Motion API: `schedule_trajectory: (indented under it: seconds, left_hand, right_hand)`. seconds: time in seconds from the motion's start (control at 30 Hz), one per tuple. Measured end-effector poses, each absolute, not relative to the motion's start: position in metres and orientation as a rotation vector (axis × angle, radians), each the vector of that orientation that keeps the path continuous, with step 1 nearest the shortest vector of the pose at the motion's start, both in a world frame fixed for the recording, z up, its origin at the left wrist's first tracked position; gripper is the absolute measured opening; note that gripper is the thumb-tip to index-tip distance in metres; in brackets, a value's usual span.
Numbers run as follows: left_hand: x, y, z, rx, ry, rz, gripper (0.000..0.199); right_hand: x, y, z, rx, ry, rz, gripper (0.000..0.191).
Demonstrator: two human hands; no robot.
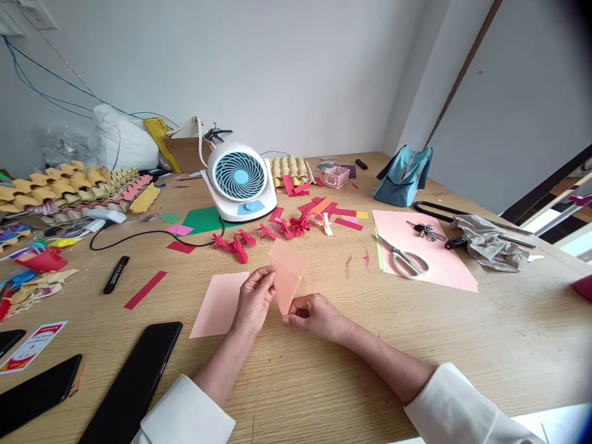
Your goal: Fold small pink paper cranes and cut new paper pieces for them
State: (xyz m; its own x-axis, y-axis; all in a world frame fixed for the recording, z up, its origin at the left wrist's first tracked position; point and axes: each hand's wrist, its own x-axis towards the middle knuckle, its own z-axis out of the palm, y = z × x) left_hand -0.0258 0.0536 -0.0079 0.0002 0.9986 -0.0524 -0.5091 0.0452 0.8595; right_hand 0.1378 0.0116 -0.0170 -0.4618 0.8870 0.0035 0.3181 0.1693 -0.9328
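A folded piece of peach paper is held above the counter, the left hand pinching its left edge, the right hand its lower tip. A flat pink sheet lies partly under the left hand. Farther back are red paper shapes and a fan; to the right, scissors rest on pale pink sheets.

Held paper before the fan, marker left, scissors right.
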Motion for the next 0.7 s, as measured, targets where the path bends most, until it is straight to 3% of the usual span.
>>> schedule_trajectory:
  seconds: [0.13, 0.27, 0.4, 0.5, 0.7]
  left_hand:
    - [-0.037, 0.062, -0.01, 0.764, 0.938, 1.489, 0.036]
    - [-0.045, 0.068, -0.014, 0.809, 1.014, 1.444, 0.041]
    - [-0.044, 0.067, -0.018, 0.828, 1.05, 1.434, 0.042]
    - [-0.041, 0.066, -0.019, 0.839, 1.042, 1.432, 0.043]
    - [-0.041, 0.065, -0.021, 0.995, 1.049, 1.403, 0.044]
  right_hand:
    - [0.163, 0.03, -0.005, -1.175, -1.896, 1.151, 0.026]
    - [0.235, 0.052, 0.01, -1.571, -1.855, 0.496, 0.019]
    - [0.317, 0.058, 0.003, -2.21, -1.561, -0.144, 0.025]
    - [0.355, 0.056, -0.014, -2.499, -1.44, -0.167, 0.031]
    - [0.373, 0.053, -0.03, -2.544, -1.451, -0.172, 0.047]
